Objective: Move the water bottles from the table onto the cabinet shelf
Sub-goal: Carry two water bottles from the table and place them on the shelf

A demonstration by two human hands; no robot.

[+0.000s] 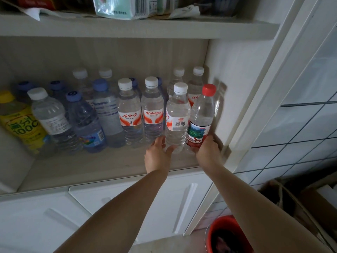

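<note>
Head view: both hands are at the front right of the shelf [102, 168], each on a bottle. The left hand [157, 155] cups the base of a white-capped bottle [177, 117], fingers curled loosely round its lower left side and thumb under it. The right hand [208, 148] wraps the bottom of a red-capped bottle [201, 115], which stands just beside the white-capped one and close to the cabinet's right wall [229, 73]. Both bottles are upright; whether their bases already rest on the shelf I cannot tell, since the hands hide them.

Much of the job looks done. Two rough rows of water bottles [131, 108] fill the shelf from its left end to the right, with a yellow bottle [20, 121] at the far left. These two seem to close the front row. The table is out of sight, so how many bottles remain there cannot be judged. What is left here is to let go of the pair.
</note>
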